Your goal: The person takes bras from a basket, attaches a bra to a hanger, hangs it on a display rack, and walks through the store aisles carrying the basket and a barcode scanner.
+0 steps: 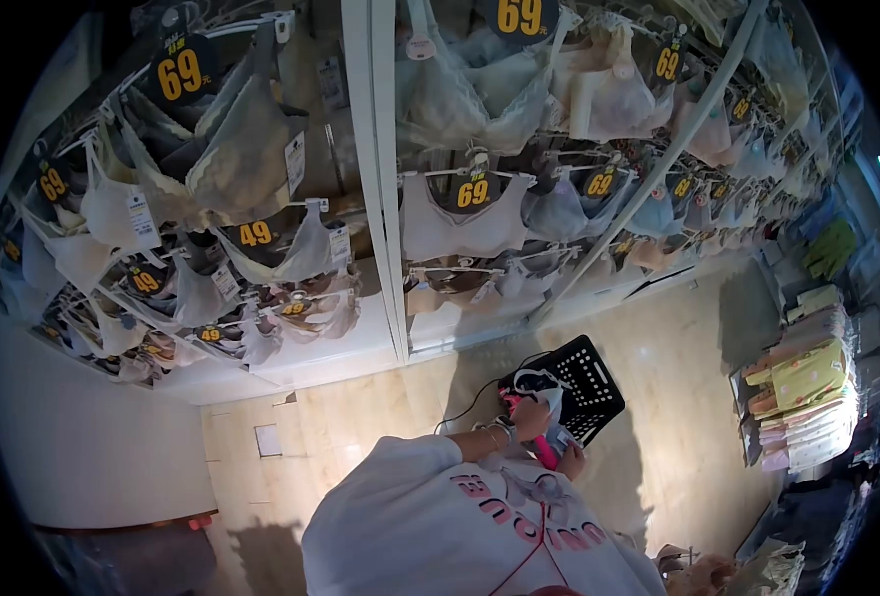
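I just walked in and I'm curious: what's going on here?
A person in a white printed top has both hands at something bright pink, right beside a black basket full of holes. The left hand is nearer the basket's far side, and the right hand is by the pink thing's near end; the grip is too small to make out. Beyond, rows of bras hang with price signs reading 69 and 49.
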`<state>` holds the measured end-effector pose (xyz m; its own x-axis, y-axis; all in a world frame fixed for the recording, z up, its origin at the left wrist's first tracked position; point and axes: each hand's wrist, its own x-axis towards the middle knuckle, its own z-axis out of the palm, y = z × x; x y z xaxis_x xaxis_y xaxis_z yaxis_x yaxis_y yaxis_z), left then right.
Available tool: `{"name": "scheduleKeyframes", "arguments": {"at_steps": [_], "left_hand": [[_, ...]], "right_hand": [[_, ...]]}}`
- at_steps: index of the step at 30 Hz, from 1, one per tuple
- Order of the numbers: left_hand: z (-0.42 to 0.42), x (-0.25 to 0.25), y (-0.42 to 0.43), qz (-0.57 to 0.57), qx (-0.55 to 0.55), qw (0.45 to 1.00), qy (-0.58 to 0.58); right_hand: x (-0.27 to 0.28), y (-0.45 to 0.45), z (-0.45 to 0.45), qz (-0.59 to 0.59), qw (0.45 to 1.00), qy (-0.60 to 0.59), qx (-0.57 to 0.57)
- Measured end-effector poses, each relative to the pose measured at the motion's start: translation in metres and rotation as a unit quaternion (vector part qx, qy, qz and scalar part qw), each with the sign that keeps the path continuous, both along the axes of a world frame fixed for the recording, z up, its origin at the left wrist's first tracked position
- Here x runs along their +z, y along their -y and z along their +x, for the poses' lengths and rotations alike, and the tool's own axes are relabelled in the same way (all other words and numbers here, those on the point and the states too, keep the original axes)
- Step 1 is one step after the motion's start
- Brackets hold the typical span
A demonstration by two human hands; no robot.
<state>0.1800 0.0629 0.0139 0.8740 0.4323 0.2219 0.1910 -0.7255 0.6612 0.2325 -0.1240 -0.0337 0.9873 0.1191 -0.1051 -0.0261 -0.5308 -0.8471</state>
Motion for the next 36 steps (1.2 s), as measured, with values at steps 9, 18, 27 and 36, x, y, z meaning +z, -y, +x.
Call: {"name": "scheduleKeyframes", "arguments": {"at_steps": [9, 18, 27, 36], "left_hand": [[0.023, 0.005, -0.046, -0.281, 0.053, 0.946, 0.153], [0.021, 0.153, -0.121, -0.457, 0.083, 0.875, 0.137], [0.012, 0.205, -0.122, -0.469, -0.002, 0.844, 0.261], [0.01, 0.21, -0.111, -0.473, -0.007, 0.849, 0.236]], "right_hand": [[0.075, 0.01, 0.055, 0.243, 0.969, -0.038, -0.011], [0.237, -0.031, 0.099, 0.351, 0.928, 0.111, 0.048], [0.274, -0.029, 0.102, 0.419, 0.903, 0.091, 0.036], [0.265, -0.018, 0.099, 0.439, 0.897, 0.06, 0.012]]}}
